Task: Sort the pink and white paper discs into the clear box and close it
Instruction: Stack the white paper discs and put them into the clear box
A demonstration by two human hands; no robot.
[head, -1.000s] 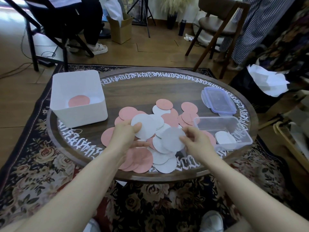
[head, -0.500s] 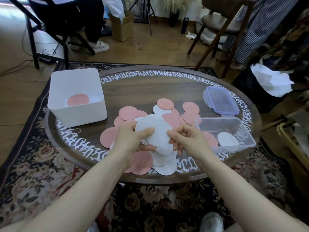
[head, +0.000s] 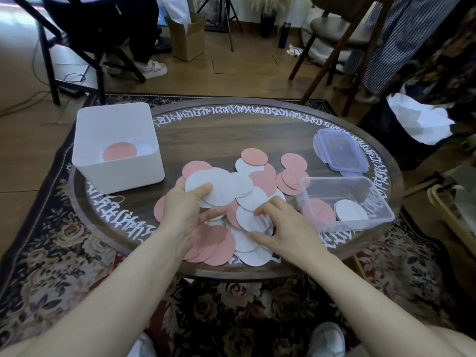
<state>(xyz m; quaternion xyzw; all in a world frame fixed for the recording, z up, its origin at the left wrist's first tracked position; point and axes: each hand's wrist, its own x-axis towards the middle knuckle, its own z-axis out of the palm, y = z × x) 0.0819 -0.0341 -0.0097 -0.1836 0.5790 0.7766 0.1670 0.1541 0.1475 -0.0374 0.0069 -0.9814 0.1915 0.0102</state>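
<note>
A heap of pink and white paper discs (head: 260, 181) covers the middle of the round wooden table (head: 231, 130). My left hand (head: 185, 212) grips a stack of white discs (head: 219, 186), thumb on top. My right hand (head: 280, 228) rests lower on the heap, its fingertips on a white disc (head: 247, 217) lying there. The clear box (head: 345, 202) stands at the right with a white disc (head: 351, 211) inside. Its lid (head: 340, 150), clear with a purple rim, lies behind it.
A white square tub (head: 116, 148) at the left holds a pink disc (head: 119, 151). Chairs, a cardboard box and other people's legs stand beyond the table. A patterned rug lies underneath, my shoes at its near edge.
My right hand passed its white disc onto the stack in my left hand, then dropped to the heap and touched another white disc. The left hand's stack has grown.
</note>
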